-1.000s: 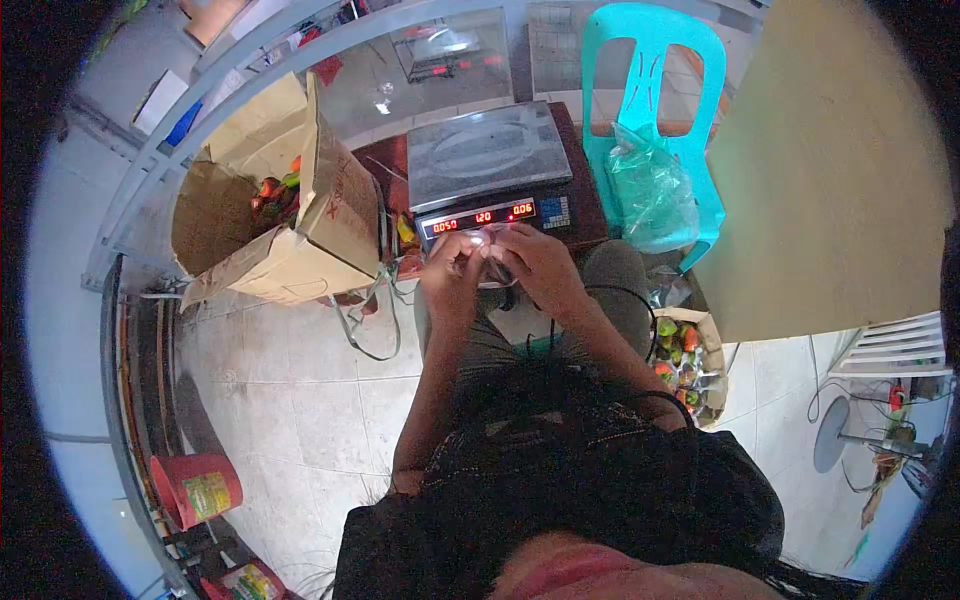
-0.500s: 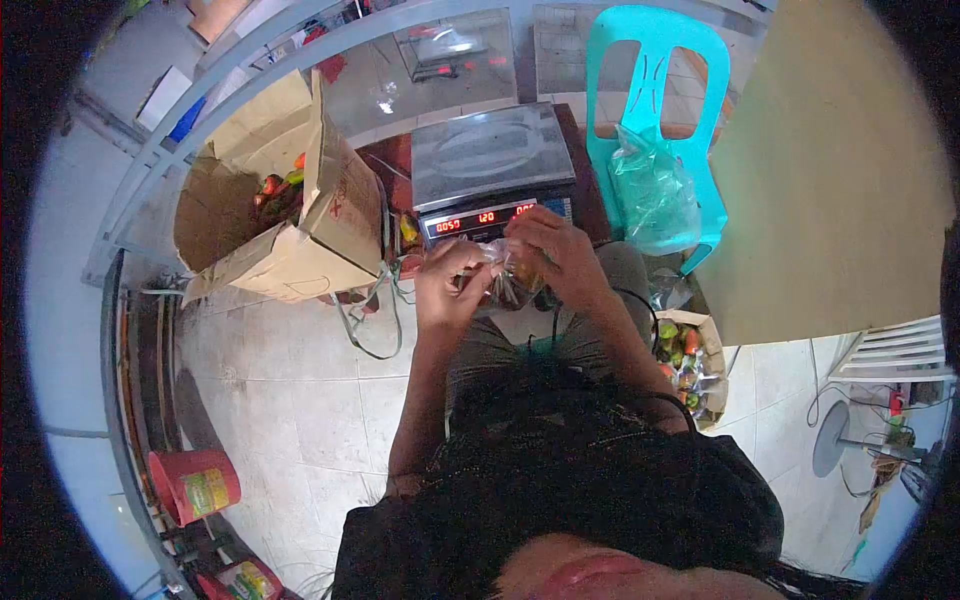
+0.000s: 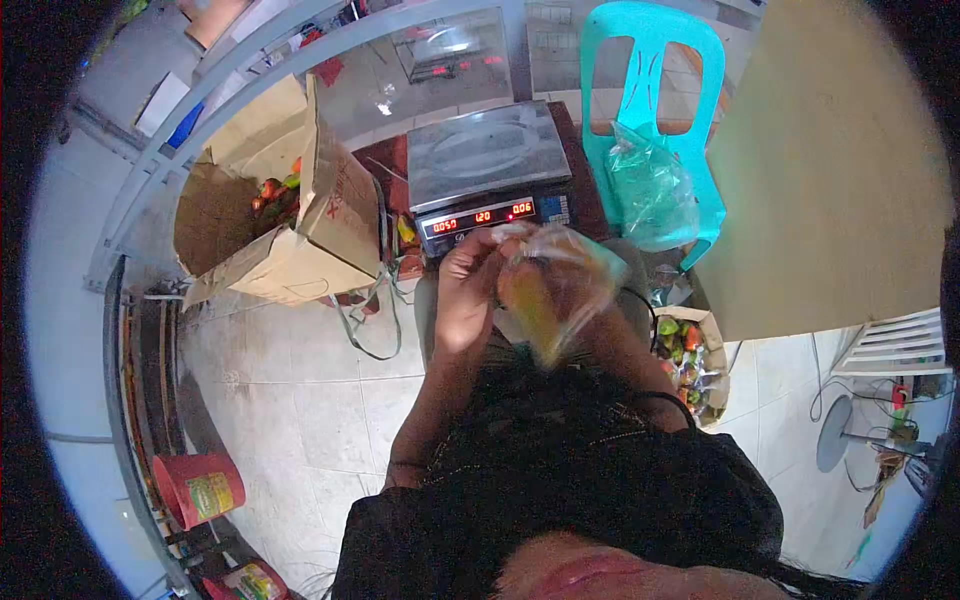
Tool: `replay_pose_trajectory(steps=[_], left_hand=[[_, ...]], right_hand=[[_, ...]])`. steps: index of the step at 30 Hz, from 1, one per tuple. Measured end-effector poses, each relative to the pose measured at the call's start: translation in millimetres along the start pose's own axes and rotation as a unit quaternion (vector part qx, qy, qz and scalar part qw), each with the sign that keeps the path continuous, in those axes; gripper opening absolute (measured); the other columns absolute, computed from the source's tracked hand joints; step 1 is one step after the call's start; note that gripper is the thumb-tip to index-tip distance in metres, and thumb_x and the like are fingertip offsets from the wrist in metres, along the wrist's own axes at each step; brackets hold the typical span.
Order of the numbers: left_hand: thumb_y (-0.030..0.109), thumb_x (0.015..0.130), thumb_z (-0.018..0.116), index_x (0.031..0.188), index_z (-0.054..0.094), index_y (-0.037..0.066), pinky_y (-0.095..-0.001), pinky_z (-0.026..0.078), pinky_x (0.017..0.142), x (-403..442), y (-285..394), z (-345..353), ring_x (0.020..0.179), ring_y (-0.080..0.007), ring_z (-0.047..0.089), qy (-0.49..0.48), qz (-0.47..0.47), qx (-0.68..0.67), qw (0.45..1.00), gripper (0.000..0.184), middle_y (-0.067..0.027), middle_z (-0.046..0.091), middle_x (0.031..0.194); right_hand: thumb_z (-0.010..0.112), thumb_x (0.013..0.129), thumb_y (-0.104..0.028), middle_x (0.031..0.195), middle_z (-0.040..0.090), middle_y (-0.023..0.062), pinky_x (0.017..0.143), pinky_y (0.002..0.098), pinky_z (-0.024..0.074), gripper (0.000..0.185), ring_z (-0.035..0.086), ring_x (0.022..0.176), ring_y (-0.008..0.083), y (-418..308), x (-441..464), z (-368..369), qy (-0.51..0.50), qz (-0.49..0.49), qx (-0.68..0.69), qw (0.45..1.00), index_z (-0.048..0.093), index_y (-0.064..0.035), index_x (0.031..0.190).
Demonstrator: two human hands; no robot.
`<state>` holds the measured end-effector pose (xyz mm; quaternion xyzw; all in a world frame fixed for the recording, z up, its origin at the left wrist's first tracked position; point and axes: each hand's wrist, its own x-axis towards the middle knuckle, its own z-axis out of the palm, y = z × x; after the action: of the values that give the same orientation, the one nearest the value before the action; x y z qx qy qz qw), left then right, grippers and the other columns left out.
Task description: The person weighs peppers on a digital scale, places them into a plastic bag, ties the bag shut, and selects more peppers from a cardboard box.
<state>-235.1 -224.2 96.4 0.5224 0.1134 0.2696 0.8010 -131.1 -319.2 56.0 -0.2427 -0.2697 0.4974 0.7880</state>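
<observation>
A clear plastic bag (image 3: 565, 290) with something yellow and orange inside hangs over my lap, blurred by motion. My left hand (image 3: 468, 290) pinches the gathered top of the bag. Behind the bag, my right hand (image 3: 545, 262) is mostly covered by the plastic, and its fingers are smeared. Just beyond both hands stands a digital scale (image 3: 488, 155) with a bare metal plate and lit red digits.
A cardboard box (image 3: 320, 230) with red and green peppers is at the left. A turquoise chair (image 3: 655, 70) holds a green plastic bag (image 3: 650, 190). Bagged peppers fill a low box (image 3: 712, 385) at the right. Red buckets (image 3: 195, 488) stand lower left.
The bag has swung up and to the right, and its yellow and orange contents now show. My right hand has gone behind the plastic, while my left hand stays near the bag's top.
</observation>
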Motion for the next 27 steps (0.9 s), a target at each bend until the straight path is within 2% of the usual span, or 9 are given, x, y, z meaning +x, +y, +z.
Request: replay_pose_trajectory(steps=[1, 3, 4, 6, 8, 11, 20, 24, 27], left_hand=[[0.005, 0.09, 0.059, 0.099, 0.064, 0.004, -0.026, 0.045, 0.084, 2, -6, -1, 0.089, -0.0111, 0.06, 0.027, 0.007, -0.051, 0.998, 0.011, -0.0044, 0.066, 0.098], [0.005, 0.09, 0.06, 0.093, 0.064, 0.004, -0.0214, 0.045, 0.068, 5, -14, -7, 0.074, -0.0072, 0.058, 0.088, 0.025, -0.019, 0.996, 0.005, -0.0021, 0.065, 0.086], [0.004, 0.09, 0.061, 0.091, 0.063, 0.004, -0.0199, 0.043, 0.063, 5, -13, -12, 0.069, -0.0061, 0.056, 0.091, 0.051, 0.014, 0.994, 0.003, -0.0012, 0.065, 0.082], [0.005, 0.089, 0.062, 0.083, 0.06, 0.005, -0.0165, 0.036, 0.049, 6, -17, -16, 0.054, -0.0028, 0.05, 0.122, 0.097, 0.084, 0.984, 0.006, 0.0014, 0.06, 0.069], [0.008, 0.089, 0.062, 0.083, 0.059, 0.005, -0.0192, 0.039, 0.054, 3, -16, -19, 0.06, -0.0045, 0.051, 0.142, 0.101, 0.11, 0.979, 0.008, 0.0005, 0.061, 0.073], [0.009, 0.089, 0.063, 0.082, 0.058, 0.005, -0.0193, 0.039, 0.053, 0, -16, -24, 0.06, -0.0045, 0.051, 0.164, 0.085, 0.136, 0.973, 0.009, 0.0003, 0.06, 0.071], [0.007, 0.087, 0.066, 0.082, 0.058, 0.002, -0.021, 0.039, 0.055, 7, -31, -44, 0.059, -0.0062, 0.05, 0.185, 0.136, 0.185, 0.955, 0.011, -0.0007, 0.052, 0.074], [0.003, 0.087, 0.063, 0.082, 0.06, 0.005, -0.0194, 0.038, 0.06, 8, -34, -57, 0.064, -0.0049, 0.05, 0.164, 0.191, 0.297, 0.921, 0.006, 0.0035, 0.055, 0.071], [0.003, 0.085, 0.064, 0.081, 0.06, 0.004, -0.0213, 0.039, 0.067, 10, -35, -61, 0.071, -0.0069, 0.05, 0.136, 0.154, 0.307, 0.929, 0.006, 0.0018, 0.055, 0.076]], right_hand=[[0.059, 0.09, -0.022, 0.1, 0.062, 0.0014, 0.075, 0.0298, 0.0512, 0.024, 0.06, 0.09, 0.0151, 13, 3, 2, 0.007, 0.003, 0.078, 0.997, 0.056, -0.0092, 0.11], [0.06, 0.089, -0.022, 0.101, 0.062, 0.0012, 0.071, 0.0293, 0.0529, 0.025, 0.06, 0.089, 0.013, 55, 16, -31, -0.051, 0.079, 0.219, 0.971, 0.055, -0.0087, 0.11], [0.061, 0.089, -0.025, 0.093, 0.065, 0.0022, 0.063, 0.0284, 0.0535, 0.024, 0.063, 0.08, 0.013, 58, 20, -35, -0.073, 0.114, 0.232, 0.963, 0.056, -0.0078, 0.105], [0.061, 0.089, -0.026, 0.084, 0.065, 0.0015, 0.06, 0.0288, 0.0531, 0.023, 0.063, 0.072, 0.0139, 71, 24, -31, -0.002, 0.143, 0.214, 0.966, 0.057, -0.008, 0.102], [0.061, 0.09, -0.028, 0.071, 0.063, 0.0006, 0.059, 0.029, 0.053, 0.02, 0.063, 0.061, 0.0155, 68, 23, -25, 0.051, 0.178, 0.167, 0.968, 0.059, -0.0096, 0.096], [0.058, 0.093, -0.027, 0.077, 0.059, -0.0027, 0.056, 0.0246, 0.0472, 0.015, 0.058, 0.066, 0.0088, 67, 21, -23, 0.043, 0.199, 0.143, 0.969, 0.057, -0.0123, 0.094], [0.056, 0.094, -0.033, 0.068, 0.054, -0.0018, 0.046, 0.0241, 0.04, 0.024, 0.052, 0.051, 0.0104, 39, 17, 11, 0.117, 0.211, 0.025, 0.97, 0.058, -0.0098, 0.089], [0.055, 0.094, -0.034, 0.062, 0.052, -0.0016, 0.042, 0.0238, 0.0384, 0.029, 0.051, 0.046, 0.0092, 26, 17, 21, 0.104, 0.141, -0.154, 0.972, 0.059, -0.007, 0.084], [0.055, 0.093, -0.033, 0.061, 0.053, 0.0002, 0.045, 0.0254, 0.0403, 0.03, 0.052, 0.049, 0.0096, 19, 19, 19, 0.106, 0.101, -0.296, 0.944, 0.06, -0.0052, 0.082]])
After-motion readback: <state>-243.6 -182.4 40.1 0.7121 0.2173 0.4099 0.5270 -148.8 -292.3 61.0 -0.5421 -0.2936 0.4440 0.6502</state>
